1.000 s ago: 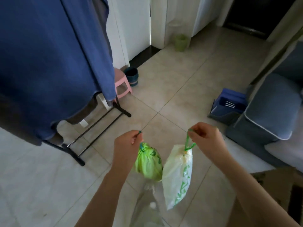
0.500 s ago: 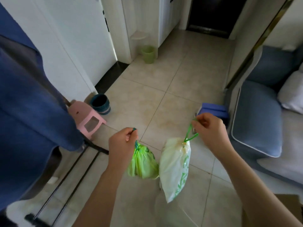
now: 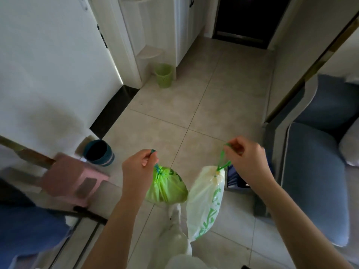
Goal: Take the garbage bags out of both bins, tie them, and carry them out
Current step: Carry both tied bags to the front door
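While both bins stand bagless, the blue bin by the pink stool and the green bin at the cabinet, carrying-out appears underway. Left hand pinches the knotted green garbage bag clear of the floor; right hand grips the white garbage bag by its drawstring loop, held apart to avoid tangling.

The beige tiled floor runs ahead to a dark doorway. On it stand a light green mesh bin against the white cabinet base, a dark blue bin by the left wall, and a pink stool just beside that bin (blurred). A blue sofa sits along the right edge.
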The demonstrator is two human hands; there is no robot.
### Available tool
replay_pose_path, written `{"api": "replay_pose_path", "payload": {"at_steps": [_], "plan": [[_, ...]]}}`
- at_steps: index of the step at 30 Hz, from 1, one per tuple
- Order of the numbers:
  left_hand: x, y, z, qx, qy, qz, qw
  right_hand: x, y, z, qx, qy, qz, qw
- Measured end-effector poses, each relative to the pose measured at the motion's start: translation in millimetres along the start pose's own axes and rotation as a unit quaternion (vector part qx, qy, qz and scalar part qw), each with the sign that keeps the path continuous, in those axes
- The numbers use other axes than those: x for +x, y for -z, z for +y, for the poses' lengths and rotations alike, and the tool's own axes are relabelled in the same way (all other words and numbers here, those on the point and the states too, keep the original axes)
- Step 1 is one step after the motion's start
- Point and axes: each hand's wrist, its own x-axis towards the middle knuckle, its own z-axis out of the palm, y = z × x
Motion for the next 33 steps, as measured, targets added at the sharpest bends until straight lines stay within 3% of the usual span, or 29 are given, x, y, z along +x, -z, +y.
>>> {"api": "replay_pose_path", "payload": {"at_steps": [14,33], "plan": [[318.0,-160.3,77.2,-0.004,-0.088,-0.081,0.993,329.7,23.6,-2.1,-0.027,-0.045,0.09,0.995],[724.6,-398.1,219.1,-0.011,-0.099,-0.096,0.99,794.4,87.9,39.8,-0.027,-0.073,0.085,0.993]]}}
